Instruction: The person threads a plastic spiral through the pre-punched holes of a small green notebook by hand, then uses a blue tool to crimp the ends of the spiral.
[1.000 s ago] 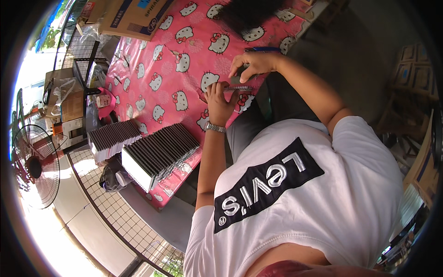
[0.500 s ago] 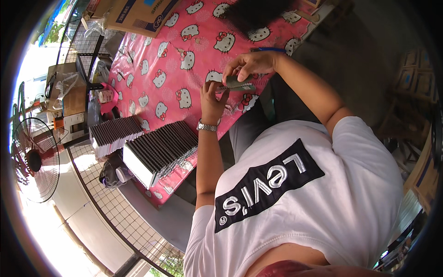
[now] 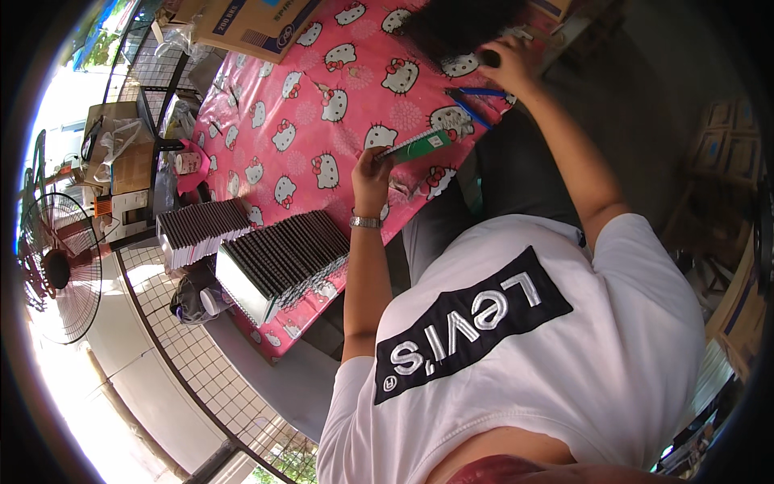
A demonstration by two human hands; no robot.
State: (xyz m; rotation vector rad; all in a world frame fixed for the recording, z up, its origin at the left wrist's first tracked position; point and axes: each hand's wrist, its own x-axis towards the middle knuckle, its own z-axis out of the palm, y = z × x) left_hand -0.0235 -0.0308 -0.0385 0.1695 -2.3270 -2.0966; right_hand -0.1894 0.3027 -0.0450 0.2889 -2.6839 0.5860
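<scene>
My left hand [image 3: 372, 168] is closed around one end of a small notebook with a green cover [image 3: 421, 148], tilted above the pink patterned tablecloth. A pale coil edge shows beside the cover. At the far right of the table, my right hand [image 3: 513, 68] has its fingers curled around a small dark thing, too unclear to name. It is at the edge of a dark heap of thin black strands [image 3: 451, 28], perhaps binding coils. Blue-handled pliers [image 3: 474, 103] lie on the cloth between the notebook and my right hand.
Two rows of black spiral-bound notebooks [image 3: 290, 258] stand at the table's near left. A cardboard box [image 3: 250, 28] sits at the far left. Beyond the left edge are a pink container [image 3: 192, 165], a wire-mesh railing [image 3: 185, 347] and a fan [image 3: 60, 270].
My right hand has left the notebook and moved right and away to the black heap. My left hand keeps hold of the notebook, whose green cover now shows. The pliers are more exposed.
</scene>
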